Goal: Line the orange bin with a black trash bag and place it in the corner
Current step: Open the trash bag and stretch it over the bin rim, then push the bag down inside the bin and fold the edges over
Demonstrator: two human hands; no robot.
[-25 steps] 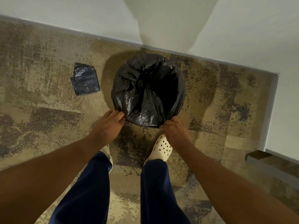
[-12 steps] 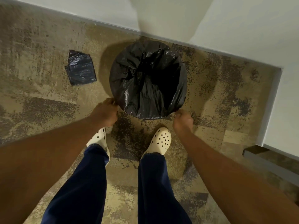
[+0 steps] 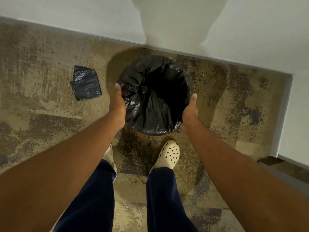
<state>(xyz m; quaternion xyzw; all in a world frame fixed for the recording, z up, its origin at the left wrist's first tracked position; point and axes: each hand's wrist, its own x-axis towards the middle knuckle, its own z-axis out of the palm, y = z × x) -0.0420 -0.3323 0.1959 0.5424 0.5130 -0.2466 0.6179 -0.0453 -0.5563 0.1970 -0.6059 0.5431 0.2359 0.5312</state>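
Left hand (image 3: 117, 106) and right hand (image 3: 189, 113) cupped the bagged bin (image 3: 153, 94) on carpet near the wall, fingers partly curled against its sides. Risk: slick liner slips off rim when lifted.

A folded black bag (image 3: 86, 83) lies on mottled carpet (image 3: 41, 114).

The bin (image 3: 154, 96), draped in the bag (image 3: 150, 106), is standing on the carpet (image 3: 41, 114) near the wall (image 3: 83, 15), with both sides taken up: the left hand (image 3: 117, 104) is pressing one flank, the right hand (image 3: 189, 111) the other. A folded bag (image 3: 86, 83) is lying to the left, apart. Shoes (image 3: 168, 154) are blocking the near side. Open carpet is lying right of the bin.
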